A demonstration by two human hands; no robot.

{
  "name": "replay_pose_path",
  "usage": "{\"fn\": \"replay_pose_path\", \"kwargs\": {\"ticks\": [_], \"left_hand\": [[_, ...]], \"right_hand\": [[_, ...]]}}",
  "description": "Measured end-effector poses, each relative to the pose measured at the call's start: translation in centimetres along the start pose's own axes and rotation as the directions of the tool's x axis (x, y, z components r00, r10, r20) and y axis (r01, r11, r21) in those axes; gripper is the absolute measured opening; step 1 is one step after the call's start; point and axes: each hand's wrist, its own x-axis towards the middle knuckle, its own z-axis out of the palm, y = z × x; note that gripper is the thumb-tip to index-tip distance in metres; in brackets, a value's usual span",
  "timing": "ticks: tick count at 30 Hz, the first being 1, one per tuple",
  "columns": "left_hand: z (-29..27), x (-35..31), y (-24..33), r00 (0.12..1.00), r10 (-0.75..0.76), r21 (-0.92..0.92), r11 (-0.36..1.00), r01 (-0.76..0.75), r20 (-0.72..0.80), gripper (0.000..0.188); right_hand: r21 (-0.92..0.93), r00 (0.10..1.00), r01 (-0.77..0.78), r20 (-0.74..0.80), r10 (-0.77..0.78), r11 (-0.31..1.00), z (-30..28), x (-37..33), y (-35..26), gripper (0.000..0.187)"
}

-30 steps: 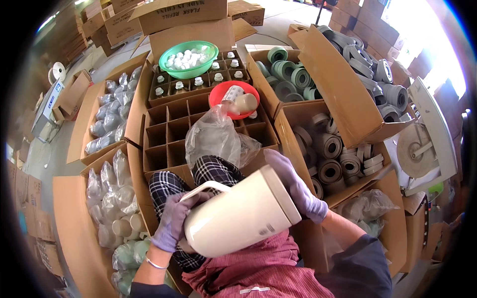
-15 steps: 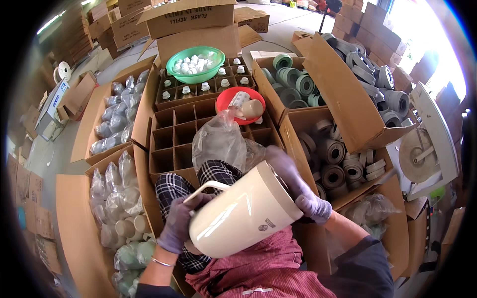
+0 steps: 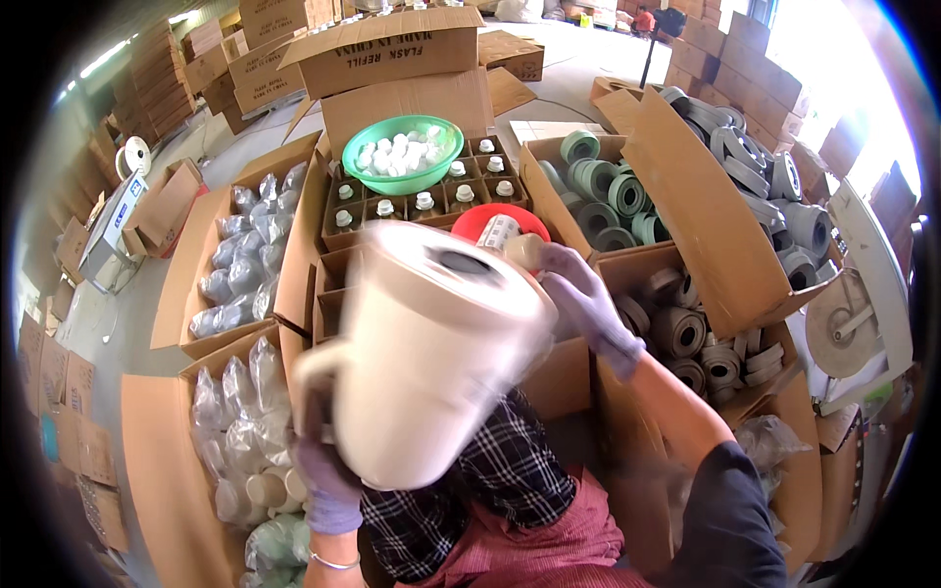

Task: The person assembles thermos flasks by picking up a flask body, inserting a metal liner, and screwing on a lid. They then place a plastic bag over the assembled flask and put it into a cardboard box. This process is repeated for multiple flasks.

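A cream jug [image 3: 421, 382] with a side handle [image 3: 321, 361] tilts in front of me, blurred by motion. Its top faces up and away, with a dark round opening in the middle. My left hand [image 3: 328, 461] grips it low on the handle side; the fingers are partly hidden behind it. My gloved right hand [image 3: 593, 304] is off the jug, fingers apart, by the red bowl [image 3: 473, 222]. In that bowl lie a white printed roll [image 3: 500, 231] and a beige roll [image 3: 525, 252], the latter right at my right fingertips. Whether they touch, I cannot tell.
Beyond the jug, a green bowl [image 3: 402, 181] of small white pieces rests on a divided carton of white-topped bottles [image 3: 423, 202]. Left cartons hold plastic-wrapped items [image 3: 235, 260]. Right cartons hold grey-green rings [image 3: 627, 194] and grey rings [image 3: 681, 333]. A raised carton flap [image 3: 686, 216] stands between.
The jug has swung more upright and moved up and to the left, with my left hand still on it. My right hand has let go of its rim and moved to the red bowl.
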Motion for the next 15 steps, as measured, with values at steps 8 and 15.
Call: {"fn": "replay_pose_path", "kwargs": {"ticks": [8, 15], "left_hand": [[2.8, 11.0, -5.9, 0.964, -0.168, -0.653, 0.710, 0.264, 0.207, 0.050], [1.6, 13.3, -10.5, 0.930, -0.359, -0.646, 0.693, 0.320, 0.075, 0.048]], "right_hand": [[-0.923, 0.958, 0.278, 0.245, -0.152, 0.265, -8.0, 14.6, 15.7, 0.077], [-0.753, 0.708, 0.609, 0.376, -0.598, 0.249, 0.5, 7.2, 6.9, 0.069]]}}
